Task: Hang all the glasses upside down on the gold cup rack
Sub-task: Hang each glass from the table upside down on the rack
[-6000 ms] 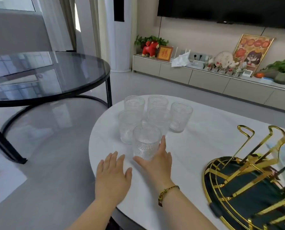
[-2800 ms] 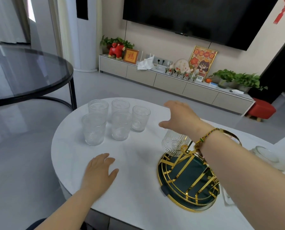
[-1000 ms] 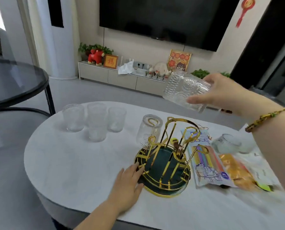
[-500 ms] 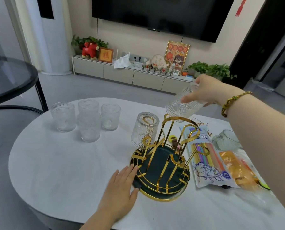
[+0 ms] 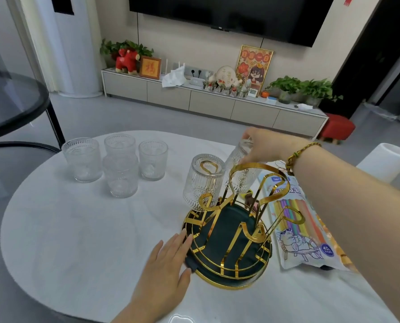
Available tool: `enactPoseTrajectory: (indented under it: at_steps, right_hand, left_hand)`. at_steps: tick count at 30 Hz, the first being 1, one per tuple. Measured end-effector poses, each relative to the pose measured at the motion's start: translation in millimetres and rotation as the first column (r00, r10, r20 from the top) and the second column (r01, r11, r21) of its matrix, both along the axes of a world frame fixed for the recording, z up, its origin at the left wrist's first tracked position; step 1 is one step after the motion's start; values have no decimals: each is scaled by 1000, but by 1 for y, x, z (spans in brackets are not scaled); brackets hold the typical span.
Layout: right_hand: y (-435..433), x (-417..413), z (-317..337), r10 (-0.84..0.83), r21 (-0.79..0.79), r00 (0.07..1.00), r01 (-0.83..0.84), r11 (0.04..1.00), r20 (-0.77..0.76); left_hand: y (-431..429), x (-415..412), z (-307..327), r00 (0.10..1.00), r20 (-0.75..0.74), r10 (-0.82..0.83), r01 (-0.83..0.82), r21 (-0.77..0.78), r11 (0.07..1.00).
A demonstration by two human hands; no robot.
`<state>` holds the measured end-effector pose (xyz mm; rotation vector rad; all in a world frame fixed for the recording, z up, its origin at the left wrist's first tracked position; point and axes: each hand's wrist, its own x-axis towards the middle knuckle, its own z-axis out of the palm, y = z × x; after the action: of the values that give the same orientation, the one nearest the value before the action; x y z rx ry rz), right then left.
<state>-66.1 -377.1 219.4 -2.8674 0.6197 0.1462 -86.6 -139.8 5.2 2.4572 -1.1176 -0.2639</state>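
While the flat, open left hand (image 5: 164,264) braces the gold rack (image 5: 229,234) on the bench (image 5: 78,229), the right hand (image 5: 264,145) grips an inverted glass (image 5: 241,173), lowering it over a prong.

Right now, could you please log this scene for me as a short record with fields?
Rack: gold cup rack on the white table
Hung: one glass upside down on a prong
In hand: right hand lowering a second glass, upside down, onto a prong
Left hand: flat on table, touching the rack's base
Waiting: four upright glasses, left of the rack
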Motion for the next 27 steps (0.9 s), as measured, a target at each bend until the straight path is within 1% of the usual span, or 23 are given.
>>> enactPoseTrajectory:
  at_steps: [6, 10, 18, 22, 24, 27]
  right_hand:
    - [7, 2, -14, 52, 22, 994, -50, 999, -97]
    - [9, 1, -16, 72, 24, 992, -70, 997, -108]
    - [4, 2, -20, 60, 44, 990, -55, 998, -131]
    - [1, -2, -15, 9, 61, 987, 0, 998, -159]
    - [2, -5, -10, -23, 61, 990, 31, 998, -136]
    - [7, -10, 0, -51, 46, 998, 52, 998, -21]
  left_hand:
    - [-2, 1, 0, 1000, 4, 5, -5, 10, 1000]
    - [-2, 1, -2, 1000, 6, 4, -4, -14, 1000]
    - [0, 1, -3, 1000, -3, -1, 1, -46, 999]
    - [2, 1, 0, 1000, -19, -19, 18, -56, 998]
    - [4, -1, 3, 999, -47, -22, 17, -96, 995]
    - [10, 0, 9, 999, -53, 6, -14, -147, 989]
